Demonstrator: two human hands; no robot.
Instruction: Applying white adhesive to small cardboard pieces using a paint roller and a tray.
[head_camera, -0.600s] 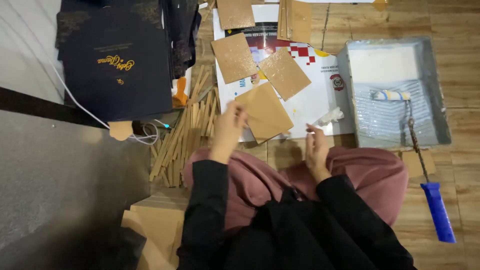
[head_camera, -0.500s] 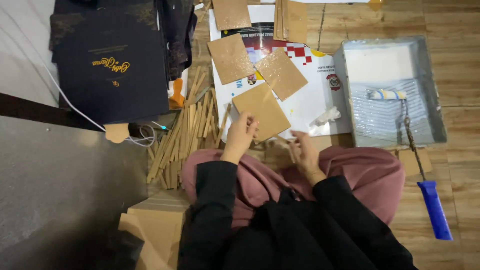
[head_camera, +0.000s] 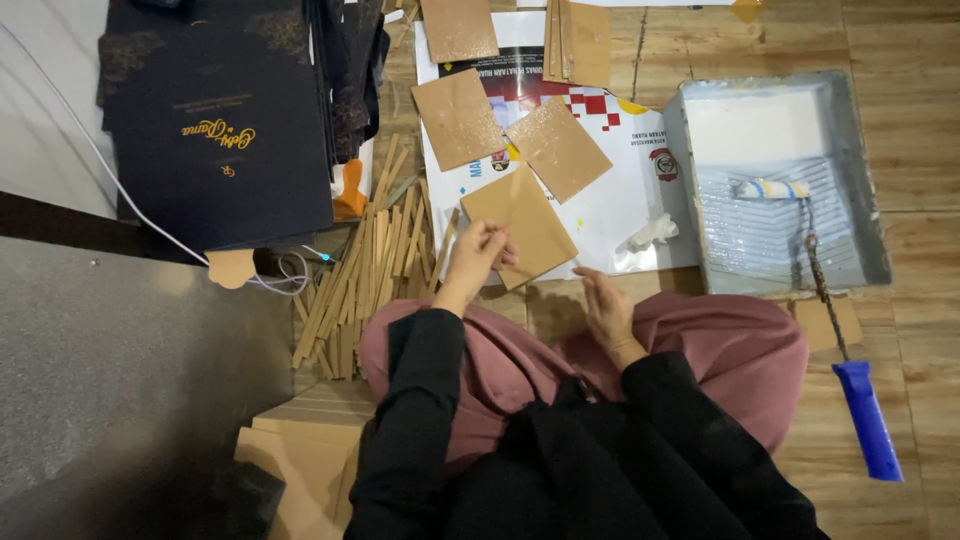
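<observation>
1. the person's lower legs are tucked under a pink skirt (head_camera: 700, 350), and the body below the black sleeves is cut off by the bottom edge.
2. the left hand (head_camera: 478, 255) pinches the near left edge of a tan card square (head_camera: 525, 225), fingers curled over it; how the thumb grips underneath cannot be made out.
3. the right hand (head_camera: 605, 310) rests half open on the knee, palm turned inward, holding nothing, just below the card square.
4. the card square lies tilted on a white printed sheet (head_camera: 620, 200) spread on the wooden floor (head_camera: 910, 250); the sheet shows a red and white checked patch and a small round emblem, partly covered.
5. two more tan squares (head_camera: 460, 118) (head_camera: 558, 148) lie on the same sheet, and others at the top edge are cut off.
6. a crumpled white scrap (head_camera: 650, 233) sits on the sheet near the tray.
7. a grey paint tray (head_camera: 870, 180) holds white liquid and a small roller (head_camera: 768, 188), whose blue handle (head_camera: 868, 420) reaches onto the floor.
8. a heap of thin wooden strips (head_camera: 370, 260) lies left of the left hand.
9. a stack of dark navy folders (head_camera: 215, 130) with gold script sits at the upper left, with a white cable (head_camera: 130, 200) trailing beside it.
</observation>
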